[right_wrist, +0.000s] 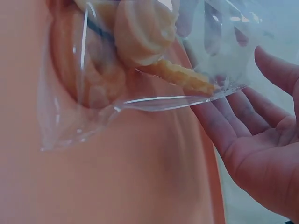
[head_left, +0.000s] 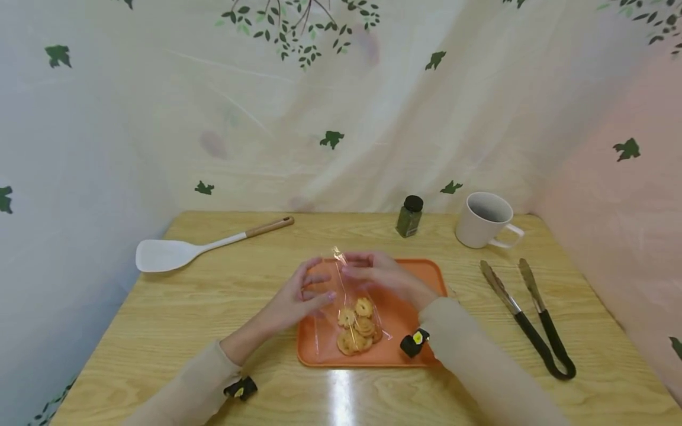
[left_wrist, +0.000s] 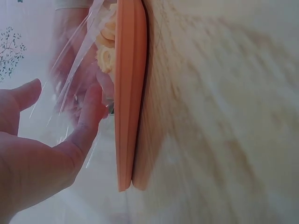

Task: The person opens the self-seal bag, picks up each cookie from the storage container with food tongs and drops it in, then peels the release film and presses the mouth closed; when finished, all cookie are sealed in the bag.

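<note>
A clear plastic bag of several ring-shaped and swirled cookies lies on an orange tray, its upper end raised between the hands. At the bag's left side is my left hand, thumb and fingers apart; the left wrist view shows its fingertips close to the film. My right hand is at the upper right of the bag. In the right wrist view its fingers extend behind the bag, with the thumb standing away. Whether either hand touches the film I cannot tell.
A white spatula with a wooden handle lies at the left. Toward the back right stand a small green-filled jar with a black lid and a white mug. Black-handled tongs lie spread at the right. A fabric backdrop rises behind.
</note>
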`<act>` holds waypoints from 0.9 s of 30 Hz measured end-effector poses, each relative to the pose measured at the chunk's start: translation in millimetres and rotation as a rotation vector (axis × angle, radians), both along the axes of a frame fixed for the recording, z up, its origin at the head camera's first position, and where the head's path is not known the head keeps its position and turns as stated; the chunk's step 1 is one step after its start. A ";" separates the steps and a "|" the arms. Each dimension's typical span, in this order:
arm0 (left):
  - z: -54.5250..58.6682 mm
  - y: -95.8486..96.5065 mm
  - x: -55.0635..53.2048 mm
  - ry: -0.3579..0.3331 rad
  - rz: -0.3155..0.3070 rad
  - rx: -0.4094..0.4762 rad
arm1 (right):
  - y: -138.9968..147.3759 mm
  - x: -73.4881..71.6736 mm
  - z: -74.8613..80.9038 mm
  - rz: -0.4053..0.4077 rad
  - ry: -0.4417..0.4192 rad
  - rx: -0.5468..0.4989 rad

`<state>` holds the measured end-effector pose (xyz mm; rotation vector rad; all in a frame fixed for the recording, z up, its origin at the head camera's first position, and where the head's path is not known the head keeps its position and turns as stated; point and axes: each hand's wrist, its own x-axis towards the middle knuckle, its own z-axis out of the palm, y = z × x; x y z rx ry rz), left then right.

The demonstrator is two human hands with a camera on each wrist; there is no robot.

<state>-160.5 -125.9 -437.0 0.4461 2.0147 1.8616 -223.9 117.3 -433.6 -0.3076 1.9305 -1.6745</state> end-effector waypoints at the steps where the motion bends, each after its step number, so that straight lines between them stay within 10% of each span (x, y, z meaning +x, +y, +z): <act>1: -0.3 0.1 -0.5 -0.006 0.002 -0.001 | -1.9 -0.8 0.3 -0.011 0.016 0.014; 16: 0.6 9.5 -9.7 -0.093 0.162 -0.027 | -11.8 -2.8 7.7 -0.115 0.025 0.003; 27: 3.3 12.6 -15.9 -0.089 0.145 0.028 | -11.7 -2.7 9.8 -0.107 0.047 0.018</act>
